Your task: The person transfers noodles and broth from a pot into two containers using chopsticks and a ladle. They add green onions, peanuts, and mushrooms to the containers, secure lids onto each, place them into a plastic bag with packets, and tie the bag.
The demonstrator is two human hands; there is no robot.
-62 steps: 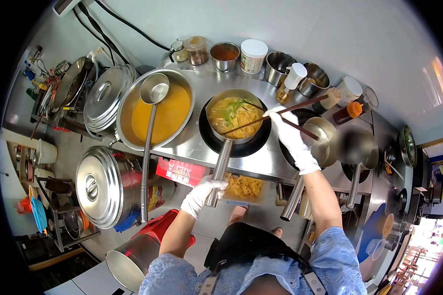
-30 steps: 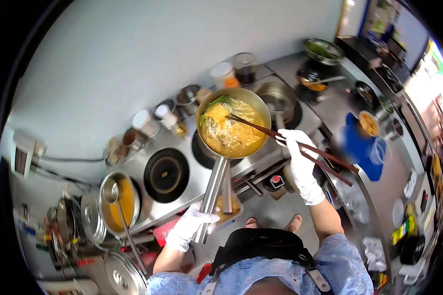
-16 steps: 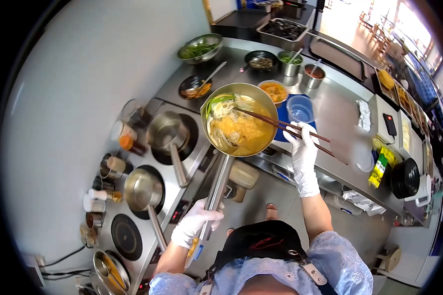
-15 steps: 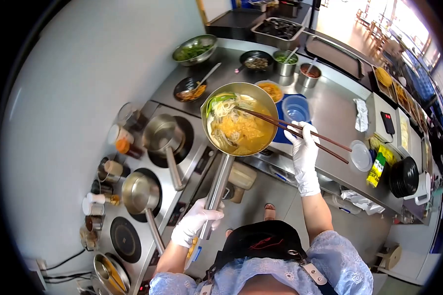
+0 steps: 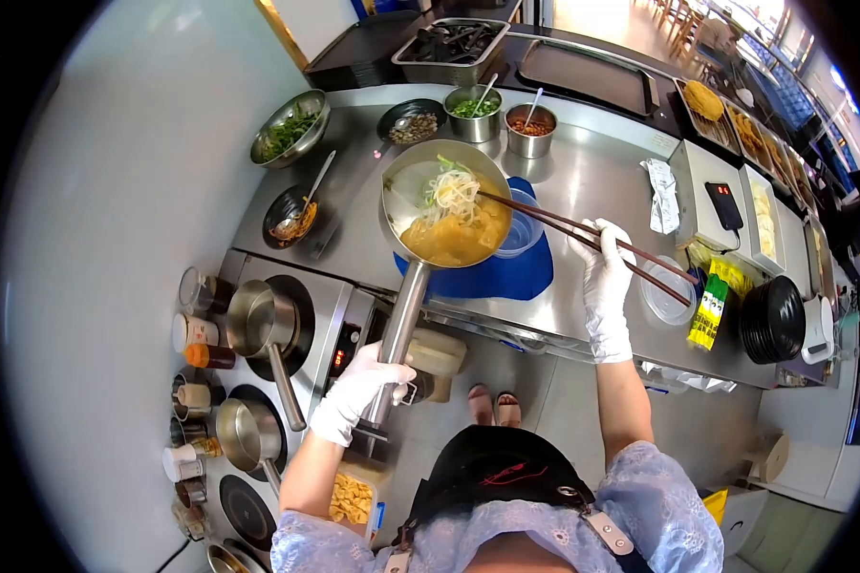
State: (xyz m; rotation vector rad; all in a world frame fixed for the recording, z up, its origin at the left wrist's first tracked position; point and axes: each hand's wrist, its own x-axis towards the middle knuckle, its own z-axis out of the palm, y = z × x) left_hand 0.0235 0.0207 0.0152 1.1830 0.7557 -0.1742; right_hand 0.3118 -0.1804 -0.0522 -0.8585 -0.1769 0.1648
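My left hand (image 5: 361, 390), in a white glove, is wrapped round the long metal handle of a saucepan (image 5: 407, 186). Sprouts or noodles (image 5: 454, 191), greens and yellow broth lie in the pan. In my gloved right hand (image 5: 606, 277) is a pair of dark chopsticks (image 5: 566, 225), their tips at the pale strands inside the pan's right rim. Partly hidden behind the pan is a clear plastic tub (image 5: 523, 234), standing on a blue cloth (image 5: 530, 277) on the steel counter.
Left stands a stove with two more saucepans (image 5: 260, 320) (image 5: 247, 432). Behind are a bowl of greens (image 5: 291, 129), a black bowl (image 5: 290, 218) and metal pots of scallions (image 5: 473, 107) and red sauce (image 5: 531, 129). A plastic lid (image 5: 667, 291) and black bowls (image 5: 774, 320) lie right.
The view has turned and shifted. The saucepan is now farther over the counter and the blue cloth. The strands are bunched at the chopstick tips, and more of the pan's bottom left shows bare.
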